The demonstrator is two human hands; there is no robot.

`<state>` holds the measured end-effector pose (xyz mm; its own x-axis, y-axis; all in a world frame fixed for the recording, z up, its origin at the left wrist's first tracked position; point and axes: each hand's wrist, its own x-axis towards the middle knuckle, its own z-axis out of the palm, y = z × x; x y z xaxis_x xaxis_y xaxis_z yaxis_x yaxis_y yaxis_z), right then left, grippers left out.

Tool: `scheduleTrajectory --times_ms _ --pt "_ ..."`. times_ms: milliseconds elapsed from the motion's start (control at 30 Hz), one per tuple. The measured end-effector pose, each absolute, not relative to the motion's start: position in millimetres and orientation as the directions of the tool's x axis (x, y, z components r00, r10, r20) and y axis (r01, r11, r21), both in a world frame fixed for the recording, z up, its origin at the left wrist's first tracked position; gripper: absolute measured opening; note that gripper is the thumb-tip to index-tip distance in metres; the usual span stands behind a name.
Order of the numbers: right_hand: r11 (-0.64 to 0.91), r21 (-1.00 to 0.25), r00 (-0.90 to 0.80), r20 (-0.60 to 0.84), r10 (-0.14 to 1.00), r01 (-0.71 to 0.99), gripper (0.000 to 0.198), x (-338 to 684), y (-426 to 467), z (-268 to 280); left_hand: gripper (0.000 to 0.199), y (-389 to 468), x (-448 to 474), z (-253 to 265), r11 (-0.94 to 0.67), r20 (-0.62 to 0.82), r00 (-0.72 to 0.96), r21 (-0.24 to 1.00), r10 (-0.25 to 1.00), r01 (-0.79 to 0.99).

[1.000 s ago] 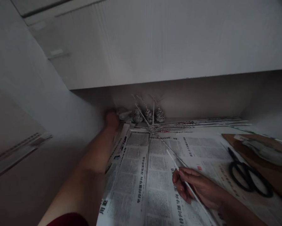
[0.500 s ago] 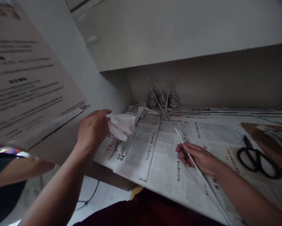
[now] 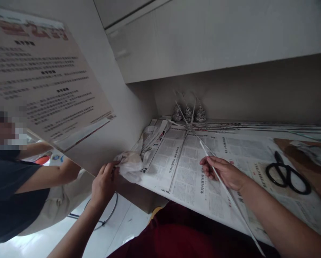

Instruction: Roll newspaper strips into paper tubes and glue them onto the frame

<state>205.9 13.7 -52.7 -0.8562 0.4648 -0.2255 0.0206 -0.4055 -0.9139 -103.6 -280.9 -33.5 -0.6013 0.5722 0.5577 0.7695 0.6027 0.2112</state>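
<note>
My left hand [image 3: 104, 183] is closed, its fingertips on the edge of a crumpled white cloth [image 3: 130, 164] at the left front edge of the table. My right hand [image 3: 223, 171] pinches a long, thin white paper stick [image 3: 237, 206] between thumb and fingers. The stick slants from near my lap up towards a bundle of crossed paper sticks [image 3: 189, 127] at the back of the table. Beneath both lie newspaper sheets [image 3: 187, 172]. Several long rolled paper sticks [image 3: 243, 126] run along the table's rear.
Black-handled scissors [image 3: 287, 175] lie on the right, beside a brown board [image 3: 297, 150] with crumpled plastic [image 3: 313, 154] on it. Three small woven cones [image 3: 188, 114] stand at the back wall. A printed poster [image 3: 55, 79] hangs on the left panel; a person [image 3: 18, 186] is beyond it.
My left hand has moved down with the white cloth, from above the newspapers to the table's left edge. My right hand still holds the stick in nearly the same spot.
</note>
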Motion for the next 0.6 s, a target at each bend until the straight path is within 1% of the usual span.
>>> scheduleTrajectory --times_ms 67,167,267,333,400,467,533,600 --pt "-0.413 -0.91 -0.856 -0.23 0.462 0.022 0.028 206 14 -52 0.026 -285 -101 -33 0.58 0.519 -0.657 0.331 0.547 0.745" --pt "-0.419 -0.908 -0.857 -0.233 0.46 0.023 0.028 205 14 -51 0.025 -280 -104 -35 0.546 0.514 -0.737 0.499 0.438 0.673" --pt "-0.416 -0.909 -0.854 -0.233 0.464 0.022 0.028 205 13 -49 0.027 -261 -114 -44 0.502 0.548 -0.77 0.59 0.326 0.632" --pt "-0.41 -0.912 -0.85 -0.231 0.474 0.02 0.029 206 12 -48 0.029 -247 -121 -52 0.482 0.524 -0.796 0.636 0.303 0.602" --pt "-0.404 -0.915 -0.846 -0.228 0.482 0.017 0.029 206 12 -47 0.032 -240 -123 -57 0.475 0.487 -0.807 0.653 0.334 0.59" --pt "-0.398 -0.917 -0.846 -0.222 0.484 0.013 0.03 206 11 -47 0.035 -242 -122 -60 0.47 0.467 -0.794 0.64 0.39 0.608" --pt "-0.391 -0.92 -0.853 -0.216 0.475 0.015 0.031 206 12 -47 0.04 -252 -118 -59 0.483 0.47 -0.772 0.604 0.427 0.634" --pt "-0.384 -0.923 -0.859 -0.212 0.466 0.019 0.032 206 12 -47 0.047 -264 -113 -56 0.513 0.488 -0.758 0.558 0.433 0.652"
